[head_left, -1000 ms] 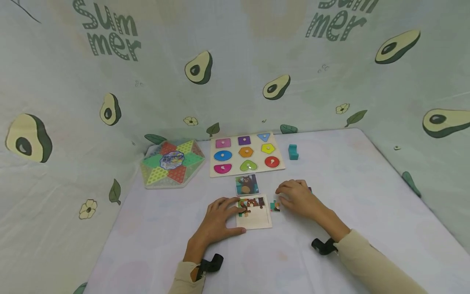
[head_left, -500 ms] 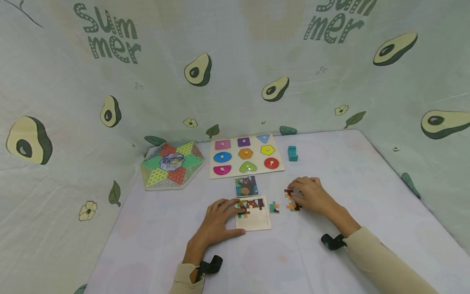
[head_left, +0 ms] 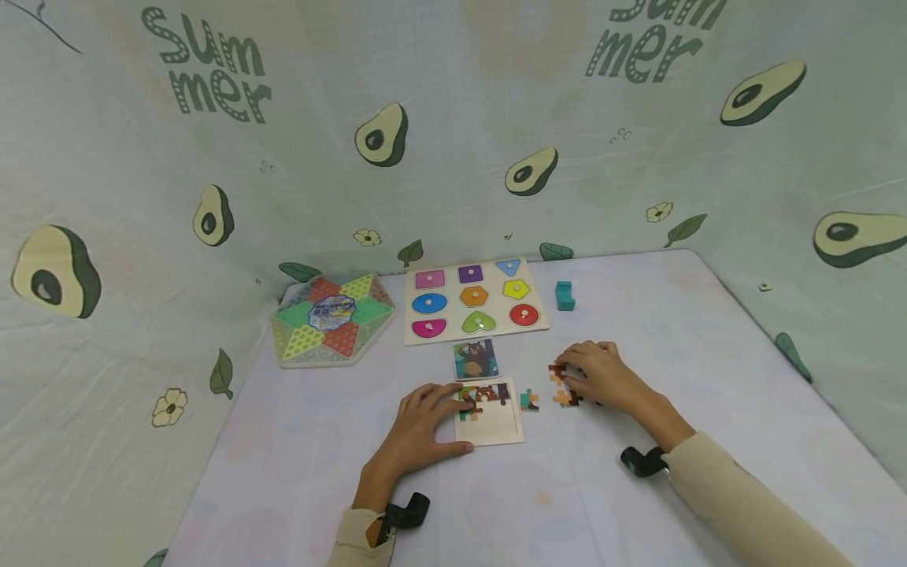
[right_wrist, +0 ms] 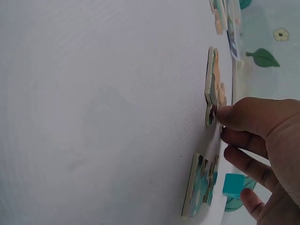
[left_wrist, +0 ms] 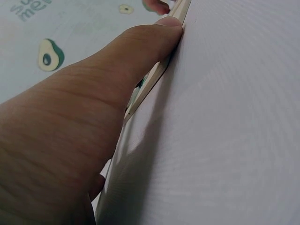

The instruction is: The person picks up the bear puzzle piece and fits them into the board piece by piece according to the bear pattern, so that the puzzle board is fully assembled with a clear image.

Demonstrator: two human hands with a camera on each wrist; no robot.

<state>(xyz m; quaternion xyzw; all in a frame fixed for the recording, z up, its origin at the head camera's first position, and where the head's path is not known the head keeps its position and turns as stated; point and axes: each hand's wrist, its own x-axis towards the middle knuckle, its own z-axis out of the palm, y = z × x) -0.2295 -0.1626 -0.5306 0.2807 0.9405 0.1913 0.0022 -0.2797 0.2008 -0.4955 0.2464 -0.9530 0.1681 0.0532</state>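
My left hand (head_left: 423, 425) holds the left side of a small wooden jigsaw board (head_left: 499, 429), thumb at its near edge and fingers over its top left. Several bear-picture pieces lie fitted along the board's upper part. To the right, my right hand (head_left: 602, 378) has thumb and index finger at brown-and-orange jigsaw pieces (head_left: 565, 398). In the right wrist view the thumb and index tips pinch at the end of a jigsaw piece (right_wrist: 212, 79) low on the table. A loose teal piece (head_left: 528, 400) lies between board and right hand. More pieces (right_wrist: 193, 187) sit under the palm side.
A bear picture card (head_left: 475, 360) lies just beyond the board. Behind it are a shape-knob puzzle (head_left: 498, 305) and a hexagonal game box (head_left: 333, 319). A teal block (head_left: 564, 296) stands right of the knob puzzle. A printed curtain (head_left: 453, 205) rises behind the table.
My right hand moved right from beside the teal piece to the brown-and-orange pieces, uncovering them, and has stayed there since. My left hand keeps its place on the board.
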